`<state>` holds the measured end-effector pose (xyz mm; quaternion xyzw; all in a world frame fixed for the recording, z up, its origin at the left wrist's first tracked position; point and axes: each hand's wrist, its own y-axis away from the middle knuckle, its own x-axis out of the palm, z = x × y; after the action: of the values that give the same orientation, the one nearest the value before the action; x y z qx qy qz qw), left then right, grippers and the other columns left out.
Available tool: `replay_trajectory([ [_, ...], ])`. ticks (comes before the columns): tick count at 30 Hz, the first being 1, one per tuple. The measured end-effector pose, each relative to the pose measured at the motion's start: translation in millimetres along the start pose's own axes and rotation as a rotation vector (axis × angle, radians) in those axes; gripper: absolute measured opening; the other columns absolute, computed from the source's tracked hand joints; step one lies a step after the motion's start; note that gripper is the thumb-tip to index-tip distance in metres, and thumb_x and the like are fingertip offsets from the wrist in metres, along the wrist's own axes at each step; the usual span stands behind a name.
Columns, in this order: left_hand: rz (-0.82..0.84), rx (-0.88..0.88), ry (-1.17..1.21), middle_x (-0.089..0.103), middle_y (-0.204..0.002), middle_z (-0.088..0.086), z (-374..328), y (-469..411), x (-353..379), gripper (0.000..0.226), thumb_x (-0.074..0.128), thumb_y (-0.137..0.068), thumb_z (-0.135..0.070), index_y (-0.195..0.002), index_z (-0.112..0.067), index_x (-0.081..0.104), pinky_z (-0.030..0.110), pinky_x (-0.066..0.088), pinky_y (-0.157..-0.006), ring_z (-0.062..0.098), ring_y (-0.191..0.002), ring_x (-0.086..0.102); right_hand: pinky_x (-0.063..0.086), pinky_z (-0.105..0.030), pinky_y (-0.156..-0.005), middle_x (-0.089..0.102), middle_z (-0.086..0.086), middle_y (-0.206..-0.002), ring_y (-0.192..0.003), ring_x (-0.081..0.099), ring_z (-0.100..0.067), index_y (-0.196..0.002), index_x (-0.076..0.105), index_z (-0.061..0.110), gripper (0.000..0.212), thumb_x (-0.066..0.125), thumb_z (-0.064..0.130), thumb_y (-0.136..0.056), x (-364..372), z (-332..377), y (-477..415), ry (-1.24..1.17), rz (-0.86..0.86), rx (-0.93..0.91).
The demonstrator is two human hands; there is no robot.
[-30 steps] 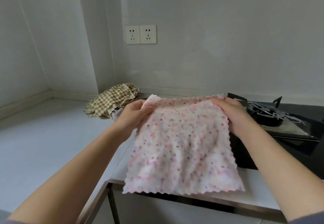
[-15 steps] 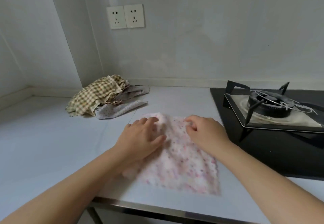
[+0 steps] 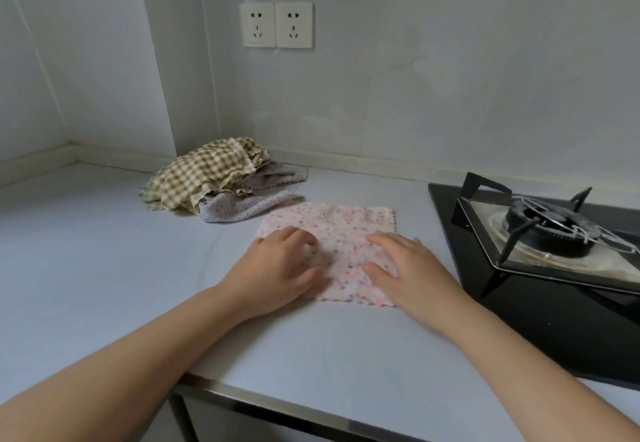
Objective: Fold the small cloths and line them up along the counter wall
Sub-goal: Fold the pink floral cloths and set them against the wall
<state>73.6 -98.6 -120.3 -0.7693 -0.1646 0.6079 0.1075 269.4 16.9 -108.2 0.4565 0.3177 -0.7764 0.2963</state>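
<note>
Pink dotted cloth [image 3: 332, 227] pressed flat on the grey counter [image 3: 104, 251]

Both hands rest on this cloth and neither one grips it. The left hand [image 3: 280, 268] has its fingers loosely bent, with the tips pressing the near left part. The right hand [image 3: 408, 268] lies with straight, spread fingers on the near right part. Beyond the fingertips the far edge of the cloth lies free and does not reach the wall [image 3: 450, 78]. Farther past the left fingers, close to the wall corner, a checked cloth [image 3: 204, 175] sits heaped on a pale dotted cloth [image 3: 242, 209]. To the right of the right fingers stands the black gas stove [image 3: 554, 233].
</note>
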Motion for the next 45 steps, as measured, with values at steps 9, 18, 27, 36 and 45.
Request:
replay_trajectory([
  [9,-0.112,0.06,0.156,0.051,-0.08,-0.008,-0.3,1.1,8.3,0.012,0.054,-0.094,-0.026,-0.088,-0.017,0.049,0.028,0.036,-0.064,0.015,-0.074,0.046,0.041,-0.029,-0.098,0.048,0.02,-0.133,-0.118,0.049,-0.006,-0.132,0.045,0.035,0.048,0.058,0.04,-0.086,15.5,7.6,1.8,-0.054,0.011,-0.085],
  [18,-0.115,-0.037,0.291,0.055,-0.079,-0.008,2.0,-1.2,7.1,0.016,0.055,-0.094,-0.02,-0.087,-0.025,0.042,0.028,0.039,-0.065,0.012,-0.07,0.047,0.044,-0.027,-0.093,0.061,0.001,-0.12,-0.11,0.056,-0.017,-0.12,0.06,0.018,0.063,0.038,-0.02,-0.074,15.1,-8.2,-9.3,-0.04,-0.142,-0.056],
  [27,-0.026,0.049,0.098,0.049,-0.096,-0.013,-2.3,3.3,2.5,0.04,0.066,-0.079,-0.041,-0.111,-0.026,0.048,0.028,0.043,-0.077,0.009,-0.091,0.048,0.023,-0.022,-0.049,0.032,0.005,-0.053,-0.052,0.03,-0.01,-0.061,0.042,0.012,0.034,0.053,0.012,-0.093,10.3,-13.4,-12.6,-0.276,-0.312,0.047],
  [36,-0.161,0.072,0.073,0.064,-0.086,-0.002,9.6,0.3,1.4,0.019,0.058,-0.074,-0.005,-0.091,-0.013,0.063,0.033,0.048,-0.066,0.019,-0.079,0.058,0.04,-0.01,-0.06,0.065,0.014,-0.078,-0.075,0.056,0.002,-0.08,0.066,0.02,0.025,0.058,-0.003,-0.081,8.7,-16.1,-13.2,-0.3,-0.282,0.061],
  [45,-0.349,-0.472,0.663,0.064,-0.072,0.0,29.4,-3.7,-14.5,0.006,0.063,-0.084,-0.005,-0.08,-0.007,0.067,0.019,0.042,-0.063,0.009,-0.067,0.055,0.028,-0.027,-0.054,0.053,-0.021,-0.07,-0.062,0.039,-0.016,-0.084,0.063,-0.003,0.023,0.05,0.016,-0.086,-6.1,-25.1,-14.8,-0.453,-0.379,0.205],
])
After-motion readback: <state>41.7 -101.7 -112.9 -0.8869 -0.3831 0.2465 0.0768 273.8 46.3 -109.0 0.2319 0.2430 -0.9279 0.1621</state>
